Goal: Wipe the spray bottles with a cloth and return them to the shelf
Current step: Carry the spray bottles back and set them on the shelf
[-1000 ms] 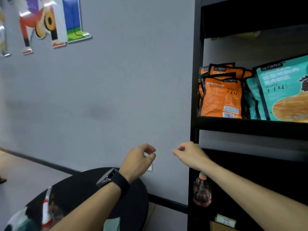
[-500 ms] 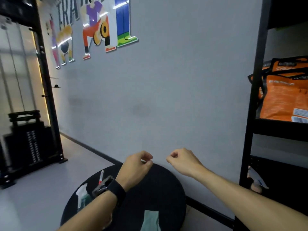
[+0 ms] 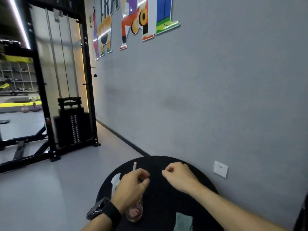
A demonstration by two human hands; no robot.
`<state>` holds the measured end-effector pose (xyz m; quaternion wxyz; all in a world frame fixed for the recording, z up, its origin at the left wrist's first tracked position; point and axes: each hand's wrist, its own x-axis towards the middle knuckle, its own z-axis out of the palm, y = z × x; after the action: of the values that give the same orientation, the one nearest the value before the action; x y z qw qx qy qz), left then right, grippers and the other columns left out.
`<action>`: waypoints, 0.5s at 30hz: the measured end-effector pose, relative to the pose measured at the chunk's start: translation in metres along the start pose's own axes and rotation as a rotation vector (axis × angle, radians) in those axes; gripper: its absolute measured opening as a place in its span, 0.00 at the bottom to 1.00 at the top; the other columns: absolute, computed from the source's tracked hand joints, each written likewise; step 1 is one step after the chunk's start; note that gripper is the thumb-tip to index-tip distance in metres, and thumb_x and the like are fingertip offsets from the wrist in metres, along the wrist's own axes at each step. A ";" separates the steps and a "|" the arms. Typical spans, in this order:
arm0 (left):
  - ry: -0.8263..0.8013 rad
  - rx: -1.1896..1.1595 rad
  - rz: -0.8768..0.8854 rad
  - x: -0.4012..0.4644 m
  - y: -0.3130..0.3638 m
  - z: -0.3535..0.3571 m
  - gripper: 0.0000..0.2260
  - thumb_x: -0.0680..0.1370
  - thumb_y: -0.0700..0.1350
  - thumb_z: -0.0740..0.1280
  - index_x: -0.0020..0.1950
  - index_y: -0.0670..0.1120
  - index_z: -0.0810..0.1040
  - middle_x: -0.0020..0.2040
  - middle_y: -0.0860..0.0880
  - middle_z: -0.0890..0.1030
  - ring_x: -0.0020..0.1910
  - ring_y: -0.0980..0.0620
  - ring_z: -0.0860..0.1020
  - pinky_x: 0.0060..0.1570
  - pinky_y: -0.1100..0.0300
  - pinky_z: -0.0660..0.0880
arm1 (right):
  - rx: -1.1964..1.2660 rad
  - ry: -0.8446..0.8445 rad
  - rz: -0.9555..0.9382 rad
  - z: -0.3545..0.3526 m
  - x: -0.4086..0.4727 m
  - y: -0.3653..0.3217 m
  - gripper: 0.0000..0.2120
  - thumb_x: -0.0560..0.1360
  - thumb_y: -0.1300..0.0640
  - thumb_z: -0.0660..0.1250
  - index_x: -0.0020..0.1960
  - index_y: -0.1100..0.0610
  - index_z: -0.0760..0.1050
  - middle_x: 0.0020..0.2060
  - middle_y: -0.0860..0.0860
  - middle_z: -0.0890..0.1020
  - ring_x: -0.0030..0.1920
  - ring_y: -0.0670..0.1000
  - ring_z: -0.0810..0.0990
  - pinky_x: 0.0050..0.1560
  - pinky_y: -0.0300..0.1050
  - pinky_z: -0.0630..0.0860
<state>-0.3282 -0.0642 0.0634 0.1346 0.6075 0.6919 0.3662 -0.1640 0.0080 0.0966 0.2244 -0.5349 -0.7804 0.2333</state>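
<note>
A round black table (image 3: 166, 194) fills the lower middle of the head view. My left hand (image 3: 131, 185) hovers over its left side, fingers curled with nothing in them; a black watch is on that wrist. Under that hand lie a spray bottle with a white trigger head (image 3: 115, 180) and a clear pinkish bottle (image 3: 134, 213), both partly hidden. A thin white stick (image 3: 134, 166) pokes out beyond my fingers. My right hand (image 3: 179, 176) is loosely fisted above the table's middle, empty. A pale green cloth (image 3: 183, 221) lies at the table's near edge.
A grey wall with a white socket (image 3: 220, 169) runs along the right. A black cable weight machine (image 3: 70, 120) stands on the grey floor to the left. A dark edge of the shelf (image 3: 304, 215) shows at the far right.
The view has swung left and down, from the shelf with snack bags to the round table. Both hands stayed curled and now hang over the tabletop.
</note>
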 end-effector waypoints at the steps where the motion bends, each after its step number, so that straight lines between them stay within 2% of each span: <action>1: 0.001 0.001 -0.015 0.001 -0.009 0.001 0.06 0.80 0.48 0.66 0.56 0.55 0.79 0.51 0.62 0.81 0.47 0.67 0.78 0.55 0.68 0.75 | 0.001 -0.014 -0.002 0.008 0.006 -0.002 0.15 0.75 0.49 0.63 0.48 0.60 0.81 0.42 0.52 0.85 0.45 0.52 0.83 0.46 0.49 0.80; 2: 0.003 0.001 -0.034 0.003 -0.018 0.002 0.05 0.80 0.48 0.67 0.55 0.55 0.80 0.51 0.62 0.81 0.47 0.67 0.78 0.60 0.64 0.75 | 0.002 -0.029 -0.002 0.016 0.011 -0.003 0.14 0.76 0.49 0.63 0.48 0.59 0.82 0.42 0.52 0.85 0.44 0.51 0.83 0.46 0.48 0.80; 3: 0.001 0.000 -0.055 0.004 -0.026 0.002 0.05 0.80 0.48 0.66 0.55 0.55 0.80 0.51 0.61 0.81 0.48 0.67 0.78 0.61 0.63 0.74 | 0.002 -0.044 -0.005 0.023 0.017 -0.005 0.14 0.77 0.49 0.63 0.48 0.58 0.82 0.42 0.51 0.85 0.44 0.50 0.83 0.46 0.47 0.79; 5: 0.010 0.004 -0.075 0.006 -0.039 0.003 0.05 0.80 0.47 0.66 0.53 0.56 0.79 0.50 0.60 0.81 0.47 0.66 0.78 0.52 0.72 0.73 | 0.011 -0.070 -0.003 0.036 0.028 -0.008 0.13 0.78 0.50 0.63 0.49 0.57 0.82 0.44 0.51 0.85 0.45 0.49 0.83 0.46 0.45 0.79; 7: 0.024 0.000 -0.079 0.012 -0.051 0.004 0.06 0.80 0.47 0.66 0.49 0.59 0.77 0.48 0.59 0.81 0.44 0.65 0.78 0.43 0.75 0.71 | 0.030 -0.099 0.010 0.049 0.040 -0.009 0.13 0.78 0.50 0.63 0.50 0.57 0.82 0.45 0.51 0.84 0.45 0.49 0.83 0.45 0.43 0.78; 8: 0.021 0.010 -0.084 0.015 -0.056 0.004 0.07 0.80 0.47 0.66 0.47 0.59 0.76 0.47 0.59 0.81 0.44 0.65 0.78 0.45 0.75 0.72 | 0.045 -0.115 0.019 0.056 0.047 -0.010 0.12 0.78 0.50 0.63 0.50 0.57 0.81 0.44 0.51 0.84 0.44 0.48 0.83 0.45 0.42 0.78; 11: 0.006 0.027 -0.102 0.031 -0.072 0.004 0.04 0.80 0.48 0.66 0.48 0.57 0.79 0.44 0.59 0.82 0.43 0.67 0.78 0.63 0.64 0.72 | 0.093 -0.162 0.053 0.077 0.068 -0.009 0.11 0.78 0.51 0.64 0.48 0.57 0.81 0.43 0.52 0.84 0.43 0.49 0.83 0.45 0.41 0.78; 12: 0.006 0.025 -0.106 0.038 -0.077 0.004 0.04 0.80 0.48 0.66 0.51 0.55 0.80 0.45 0.58 0.82 0.43 0.67 0.78 0.64 0.63 0.72 | 0.102 -0.172 0.061 0.083 0.075 -0.009 0.12 0.78 0.51 0.64 0.48 0.57 0.81 0.44 0.53 0.85 0.45 0.50 0.84 0.46 0.42 0.78; 15: 0.003 0.010 -0.113 0.058 -0.093 0.005 0.06 0.80 0.47 0.66 0.56 0.52 0.81 0.48 0.59 0.82 0.43 0.66 0.78 0.45 0.74 0.73 | 0.122 -0.190 0.080 0.104 0.096 -0.008 0.13 0.77 0.51 0.64 0.48 0.59 0.82 0.44 0.54 0.85 0.47 0.52 0.84 0.47 0.44 0.79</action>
<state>-0.4066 -0.0077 0.0127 0.1509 0.5678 0.7271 0.3553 -0.2635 0.0832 0.0292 0.1719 -0.5265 -0.7605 0.3389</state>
